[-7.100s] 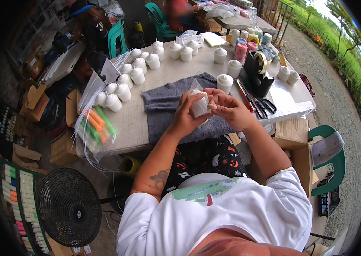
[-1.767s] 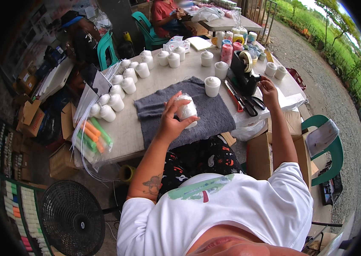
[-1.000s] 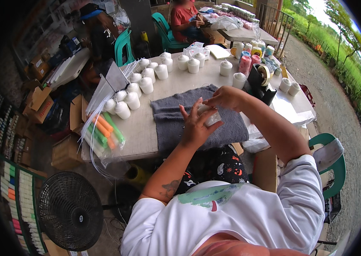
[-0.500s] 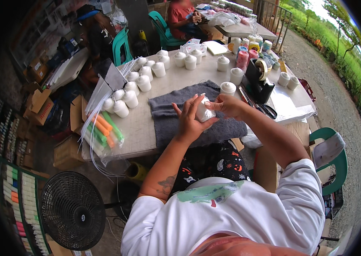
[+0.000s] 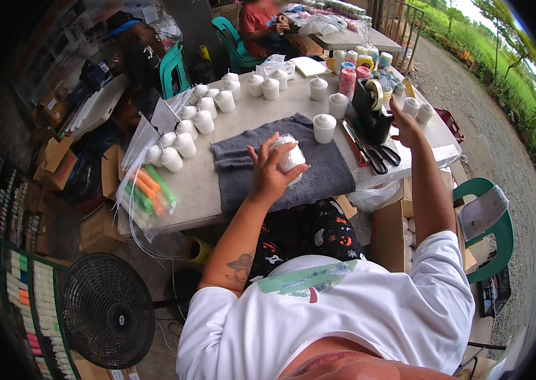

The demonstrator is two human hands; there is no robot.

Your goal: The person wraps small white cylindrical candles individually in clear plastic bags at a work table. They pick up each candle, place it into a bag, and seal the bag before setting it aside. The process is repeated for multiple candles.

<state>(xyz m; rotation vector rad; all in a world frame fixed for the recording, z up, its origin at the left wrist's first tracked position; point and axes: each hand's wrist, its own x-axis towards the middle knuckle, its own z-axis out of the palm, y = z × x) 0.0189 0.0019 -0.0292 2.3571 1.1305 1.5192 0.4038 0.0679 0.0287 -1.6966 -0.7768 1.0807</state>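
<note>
My left hand (image 5: 271,168) grips an upright white pillar candle (image 5: 290,155) wrapped in clear plastic, above a dark grey towel (image 5: 236,180). My right hand (image 5: 407,130) reaches to the right end of a black tape dispenser (image 5: 374,123) with a beige roll, its fingers apart and nothing visible between them. Orange-handled cutters (image 5: 357,144) and black scissors (image 5: 382,158) lie below the dispenser. A white candle (image 5: 324,128) stands at the towel's upper right, and several more (image 5: 204,123) stand along the table's left and back.
Green and orange tubes (image 5: 147,190) lie at the left of the table (image 5: 179,199). Coloured candles (image 5: 347,82) stand behind the dispenser. A black fan (image 5: 106,310), an open carton (image 5: 385,240) and a green chair (image 5: 493,250) surround me. Two people (image 5: 135,57) (image 5: 258,31) sit beyond.
My right hand has left the wrapped candle and moved up and right to the tape dispenser. My left hand still holds the candle, slightly lower left than half a second ago.
</note>
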